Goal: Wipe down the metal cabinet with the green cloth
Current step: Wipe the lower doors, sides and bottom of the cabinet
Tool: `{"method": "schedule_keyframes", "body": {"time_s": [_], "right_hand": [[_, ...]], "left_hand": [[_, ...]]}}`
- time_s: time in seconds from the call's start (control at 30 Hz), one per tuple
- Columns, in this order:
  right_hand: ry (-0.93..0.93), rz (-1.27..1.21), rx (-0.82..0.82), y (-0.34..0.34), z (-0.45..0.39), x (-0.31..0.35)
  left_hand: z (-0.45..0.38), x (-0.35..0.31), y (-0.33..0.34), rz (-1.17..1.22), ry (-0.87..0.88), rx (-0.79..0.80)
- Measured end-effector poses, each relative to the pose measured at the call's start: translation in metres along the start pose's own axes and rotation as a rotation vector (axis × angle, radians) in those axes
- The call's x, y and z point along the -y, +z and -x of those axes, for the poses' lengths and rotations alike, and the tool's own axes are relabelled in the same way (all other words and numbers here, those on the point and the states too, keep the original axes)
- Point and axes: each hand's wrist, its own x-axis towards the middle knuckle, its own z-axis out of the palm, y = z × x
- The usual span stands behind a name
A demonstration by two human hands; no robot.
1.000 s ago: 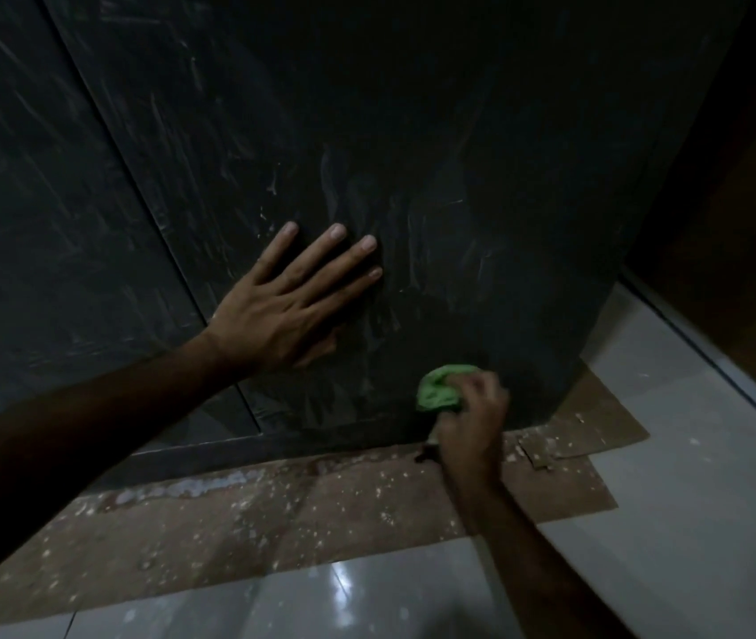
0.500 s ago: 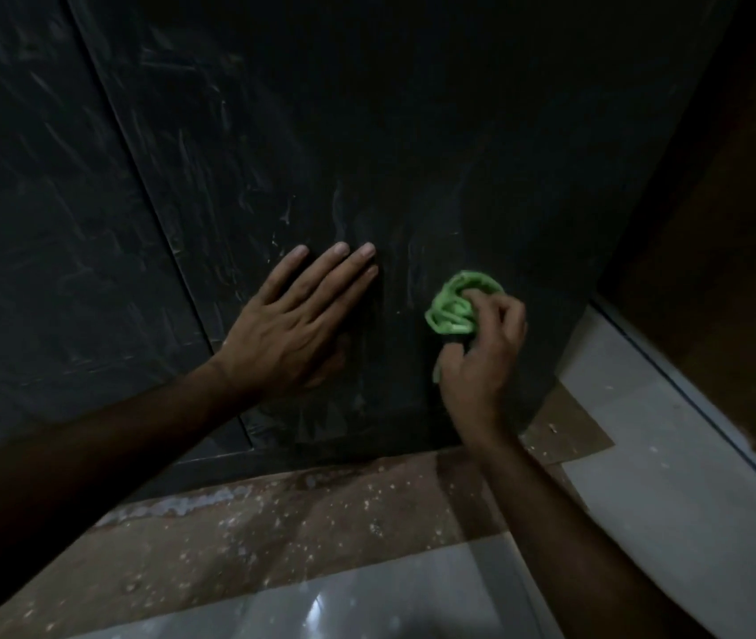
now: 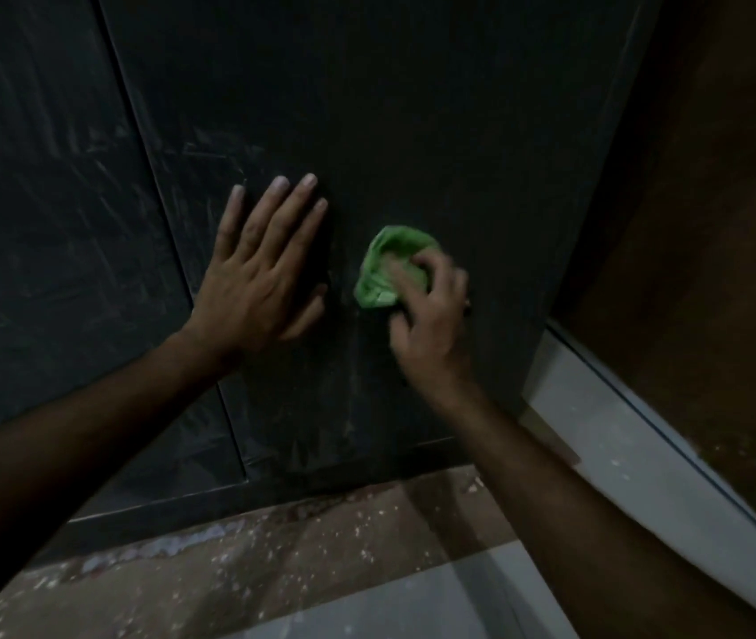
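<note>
A dark metal cabinet (image 3: pixel 413 108) with two scuffed doors fills most of the head view. My left hand (image 3: pixel 258 274) lies flat on the right-hand door, fingers straight and pointing up. To its right, my right hand (image 3: pixel 429 315) grips a bunched green cloth (image 3: pixel 387 269) and presses it against the same door at mid height. My fingers hide part of the cloth.
The seam between the two doors (image 3: pixel 173 232) runs down left of my left hand. A brown, paint-flecked sheet (image 3: pixel 274 560) lies on the pale tiled floor (image 3: pixel 597 435) at the cabinet's foot. A brown wooden surface (image 3: pixel 712 223) stands close on the right.
My right hand has carried the cloth up the door from near its bottom edge to mid height. My left hand stays flat on the door, its fingers now closer together.
</note>
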Motion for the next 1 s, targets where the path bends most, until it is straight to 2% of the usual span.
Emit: {"method": "schedule_keyframes", "body": {"time_s": [0.07, 0.1, 0.13, 0.23, 0.27, 0.3, 0.33, 0.47, 0.5, 0.53, 0.57, 0.63, 0.67, 0.7, 0.77, 0.9, 0.93, 1.0], "right_hand": [[-0.151, 0.077, 0.273, -0.005, 0.028, -0.011], [-0.143, 0.097, 0.338, -0.012, 0.036, -0.024], [-0.049, 0.075, 0.301, -0.021, 0.038, -0.035], [0.379, -0.093, -0.139, -0.033, 0.003, -0.043], [0.403, -0.105, -0.215, -0.032, -0.013, -0.035], [0.349, -0.096, -0.226, -0.03, -0.026, -0.024], [0.222, -0.054, -0.164, -0.028, -0.035, -0.015], [-0.635, 0.311, 0.341, -0.045, -0.035, -0.03], [-0.748, 0.396, 0.414, -0.058, -0.04, -0.043], [-0.732, 0.428, 0.42, -0.068, -0.045, -0.053], [-0.598, 0.397, 0.375, -0.076, -0.053, -0.059], [-0.213, 0.22, 0.138, -0.076, -0.069, -0.055], [-0.092, 0.149, 0.03, -0.069, -0.075, -0.044], [-0.06, 0.126, -0.039, -0.058, -0.076, -0.03], [-0.175, 0.118, -0.003, -0.038, -0.067, -0.006], [-0.761, 0.354, 0.405, -0.033, -0.03, -0.021], [-0.788, 0.38, 0.42, -0.04, -0.032, -0.034], [-0.58, 0.301, 0.283, -0.048, -0.044, -0.05]], "left_hand": [[-0.004, 0.004, -0.003, -0.001, -0.011, -0.013], [-0.004, 0.006, -0.004, 0.002, -0.008, -0.009], [-0.005, 0.007, -0.005, 0.006, 0.0, -0.003], [-0.005, 0.01, -0.009, -0.004, 0.018, 0.024], [-0.006, 0.01, -0.009, -0.005, 0.024, 0.03], [-0.007, 0.011, -0.01, -0.004, 0.025, 0.03], [-0.009, 0.011, -0.01, -0.006, 0.023, 0.026], [-0.014, 0.019, -0.014, -0.014, 0.002, -0.002], [-0.013, 0.021, -0.015, -0.013, -0.003, -0.008], [-0.012, 0.023, -0.015, -0.012, -0.006, -0.008], [-0.011, 0.024, -0.015, -0.012, -0.006, -0.004], [-0.009, 0.026, -0.015, -0.02, -0.001, 0.005], [-0.009, 0.026, -0.014, -0.024, -0.001, 0.002], [-0.009, 0.025, -0.014, -0.027, -0.003, 0.0], [-0.01, 0.023, -0.015, -0.025, -0.007, -0.001], [-0.003, 0.031, -0.016, -0.046, 0.002, 0.006], [0.0, 0.035, -0.015, -0.051, 0.015, 0.001], [0.004, 0.044, -0.014, -0.067, 0.049, -0.002]]}}
